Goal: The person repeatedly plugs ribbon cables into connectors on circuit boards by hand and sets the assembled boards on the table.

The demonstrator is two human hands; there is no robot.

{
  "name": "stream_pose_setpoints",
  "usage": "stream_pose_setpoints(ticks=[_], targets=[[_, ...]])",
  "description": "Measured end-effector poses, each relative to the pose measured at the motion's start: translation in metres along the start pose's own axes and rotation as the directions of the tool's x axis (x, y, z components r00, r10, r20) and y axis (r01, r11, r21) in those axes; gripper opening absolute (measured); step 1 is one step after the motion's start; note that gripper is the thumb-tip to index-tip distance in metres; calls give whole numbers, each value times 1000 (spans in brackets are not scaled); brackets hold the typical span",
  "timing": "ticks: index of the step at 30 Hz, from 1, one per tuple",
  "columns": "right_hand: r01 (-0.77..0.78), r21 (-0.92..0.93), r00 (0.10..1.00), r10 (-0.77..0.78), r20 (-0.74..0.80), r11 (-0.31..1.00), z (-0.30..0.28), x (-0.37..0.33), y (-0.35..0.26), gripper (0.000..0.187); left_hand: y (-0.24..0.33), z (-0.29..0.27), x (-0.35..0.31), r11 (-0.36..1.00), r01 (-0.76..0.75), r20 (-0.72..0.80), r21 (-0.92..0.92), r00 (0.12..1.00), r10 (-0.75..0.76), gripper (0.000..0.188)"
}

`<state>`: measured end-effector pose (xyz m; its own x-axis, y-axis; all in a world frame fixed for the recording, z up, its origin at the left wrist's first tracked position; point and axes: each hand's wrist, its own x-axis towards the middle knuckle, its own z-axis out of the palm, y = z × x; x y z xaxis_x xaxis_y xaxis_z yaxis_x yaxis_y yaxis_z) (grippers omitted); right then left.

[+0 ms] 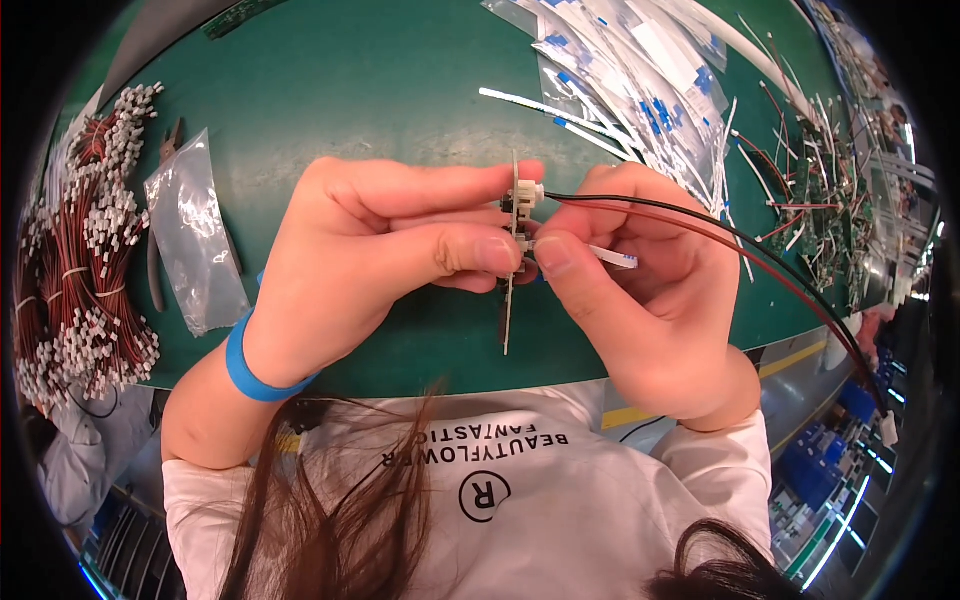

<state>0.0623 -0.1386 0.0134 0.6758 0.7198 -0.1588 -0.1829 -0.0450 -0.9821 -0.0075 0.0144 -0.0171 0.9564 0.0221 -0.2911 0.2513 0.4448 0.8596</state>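
Between the fingers and thumb of my left hand (400,230) a small circuit board (508,310) stands edge-on. A blue band (250,360) circles that wrist. On the board's right face sits a white connector (530,194), from which a black and red wire pair (700,225) runs off to the right, ending in a loose white plug (889,430). Thumb and fingertips of my right hand (640,280) pinch a white flat ribbon cable (615,258) against the same face, just below that connector. The cable's tip is hidden by my fingers.
Bundled red-brown wires with white plugs (85,250) lie at the left, beside a clear plastic bag (198,240) partly covering pliers (172,145). Bags of white and blue ribbon cables (640,70) lie at the far right; several wired circuit boards (830,200) are heaped beyond, on the green table (380,90).
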Motion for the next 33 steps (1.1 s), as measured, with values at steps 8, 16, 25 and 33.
stream_pose_setpoints(ticks=[8, 16, 25, 33], targets=[[57, -50, 998, -56, 24, 997, 0, 0, 7, 11, -4, -1, 2, 994, -81, -28, 73, 996, 83, 32], [34, -141, 999, -33, 5, 989, 1, -1, 10, 10, -8, -1, 2, 986, -126, -44, 113, 990, 131, 23], [26, 0, 1000, -26, 2, 1000, -3, 7, 4, 7, 0, 0, -1, 997, 8, -45, -72, 999, -12, 29], [28, 73, 999, -26, -36, 997, -4, 6, -5, 12, 3, -2, -2, 989, 36, 15, -140, 999, -34, 41]])
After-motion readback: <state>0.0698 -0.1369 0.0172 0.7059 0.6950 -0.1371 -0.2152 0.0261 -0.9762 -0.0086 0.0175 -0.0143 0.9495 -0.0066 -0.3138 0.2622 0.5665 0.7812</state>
